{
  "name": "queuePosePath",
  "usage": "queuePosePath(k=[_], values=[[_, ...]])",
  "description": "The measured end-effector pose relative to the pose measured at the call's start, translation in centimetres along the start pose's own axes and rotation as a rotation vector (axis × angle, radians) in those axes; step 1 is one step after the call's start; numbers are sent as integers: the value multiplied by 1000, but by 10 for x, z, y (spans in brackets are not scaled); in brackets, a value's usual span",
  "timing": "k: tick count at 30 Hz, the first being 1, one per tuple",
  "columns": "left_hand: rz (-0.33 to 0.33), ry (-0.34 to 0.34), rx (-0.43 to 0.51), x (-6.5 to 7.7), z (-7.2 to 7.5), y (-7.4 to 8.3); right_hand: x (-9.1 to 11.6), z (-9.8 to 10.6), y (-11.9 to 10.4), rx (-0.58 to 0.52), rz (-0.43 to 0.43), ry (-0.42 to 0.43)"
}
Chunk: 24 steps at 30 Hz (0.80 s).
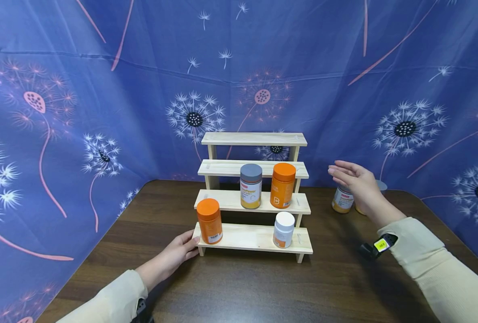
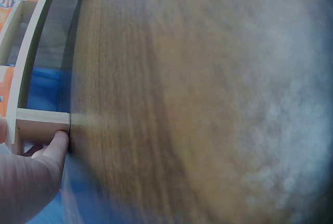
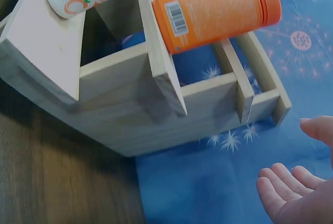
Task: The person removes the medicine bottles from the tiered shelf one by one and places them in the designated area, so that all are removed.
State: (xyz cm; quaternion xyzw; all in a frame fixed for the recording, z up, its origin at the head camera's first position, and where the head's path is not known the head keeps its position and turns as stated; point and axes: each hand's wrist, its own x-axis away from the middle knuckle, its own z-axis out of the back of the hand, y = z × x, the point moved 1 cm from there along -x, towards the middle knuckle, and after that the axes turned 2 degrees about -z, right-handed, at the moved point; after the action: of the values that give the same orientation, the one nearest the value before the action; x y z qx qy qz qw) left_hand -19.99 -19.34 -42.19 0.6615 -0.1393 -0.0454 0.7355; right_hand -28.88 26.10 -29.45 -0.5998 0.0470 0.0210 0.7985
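A tiered wooden display rack (image 1: 247,233) stands on the table. My left hand (image 1: 174,255) grips the left end of its lowest step; in the left wrist view, fingers (image 2: 58,148) lie against the rack's end leg. On that step are an orange bottle (image 1: 209,222) at the left and a white bottle (image 1: 283,231) at the right. One step up, a grey-capped bottle (image 1: 250,188) stands beside another orange bottle (image 1: 282,186). My right hand (image 1: 358,184), fingers extended and holding nothing, hovers right of the rack, in front of another labelled bottle (image 1: 342,200).
A further bottle (image 1: 381,185), mostly hidden by my right hand, is at the back right of the dark wooden table (image 1: 239,287). A blue dandelion-print cloth (image 1: 142,112) hangs behind the rack. Its two upper steps (image 1: 255,139) hold no bottles.
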Motion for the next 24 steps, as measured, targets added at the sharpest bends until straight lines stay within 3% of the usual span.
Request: queuePosePath(k=[4, 12, 24], values=[[-7, -7, -2, 0, 0, 0, 3, -6, -6, 15, 6, -28], [-7, -6, -7, 0, 0, 0, 13, -16, -19, -245, 60, -94], [0, -2, 4, 1, -1, 0, 24, -35, -28, -190, 105, -153]])
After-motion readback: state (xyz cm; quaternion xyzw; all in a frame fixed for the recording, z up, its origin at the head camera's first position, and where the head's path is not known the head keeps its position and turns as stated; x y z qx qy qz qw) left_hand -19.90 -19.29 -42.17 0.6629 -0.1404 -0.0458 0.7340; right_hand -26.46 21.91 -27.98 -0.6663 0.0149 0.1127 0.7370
